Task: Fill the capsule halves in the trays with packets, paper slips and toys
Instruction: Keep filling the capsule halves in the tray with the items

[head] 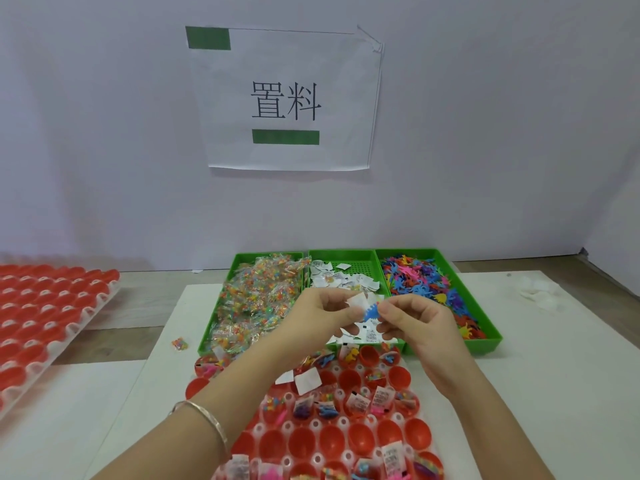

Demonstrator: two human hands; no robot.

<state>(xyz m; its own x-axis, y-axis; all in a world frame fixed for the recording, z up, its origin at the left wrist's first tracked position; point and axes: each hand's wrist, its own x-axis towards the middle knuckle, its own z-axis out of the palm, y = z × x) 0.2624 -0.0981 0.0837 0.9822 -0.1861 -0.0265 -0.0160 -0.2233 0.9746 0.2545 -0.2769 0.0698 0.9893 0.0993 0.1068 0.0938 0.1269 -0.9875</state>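
My left hand (320, 315) pinches a white paper slip (357, 302) above the middle green bin. My right hand (414, 318) pinches a small blue toy (371, 311) right beside the slip; both hands meet over the slips. Below them lies the tray of red capsule halves (313, 424); some halves hold packets, slips and toys, others are bare red cups. Three green bins stand behind: bead packets (256, 299) on the left, paper slips (341, 280) in the middle, coloured toys (426, 278) on the right.
A second tray of red capsule halves (45, 317) lies at the far left. One loose bead packet (180, 344) sits on the white board left of the bins. A crumpled white cloth (538, 292) lies at the right. A paper sign (287, 98) hangs on the wall.
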